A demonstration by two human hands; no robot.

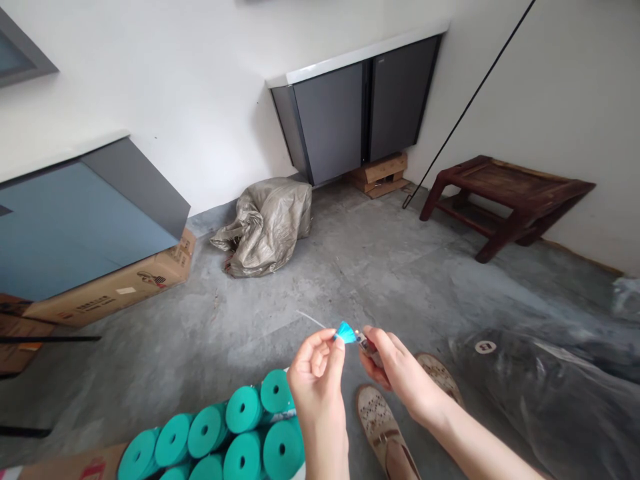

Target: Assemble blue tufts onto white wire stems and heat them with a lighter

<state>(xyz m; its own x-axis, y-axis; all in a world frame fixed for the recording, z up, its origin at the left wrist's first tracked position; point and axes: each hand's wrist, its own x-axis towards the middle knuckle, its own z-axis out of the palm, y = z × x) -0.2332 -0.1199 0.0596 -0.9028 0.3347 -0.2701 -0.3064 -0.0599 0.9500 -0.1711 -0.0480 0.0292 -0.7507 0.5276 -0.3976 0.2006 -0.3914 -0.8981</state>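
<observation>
My left hand (pixel 316 365) pinches a small teal tassel (pixel 345 332) between thumb and fingers; a thin white thread (pixel 310 319) trails from it to the left. My right hand (pixel 395 368) holds a small lighter-like object (pixel 369 345) whose tip touches the tassel's right end. Both hands hover above the concrete floor, over my beige woven shoes (pixel 380 420). Several teal rolls (pixel 235 433) lie stacked just below and left of my left hand.
A crumpled woven sack (pixel 265 223) lies on the floor by the white wall. Grey cabinets (pixel 360 107) stand behind on wooden blocks. A dark wooden stool (pixel 505 193) is at right, cardboard boxes (pixel 120 287) at left, and dark plastic-covered goods (pixel 550 400) at lower right.
</observation>
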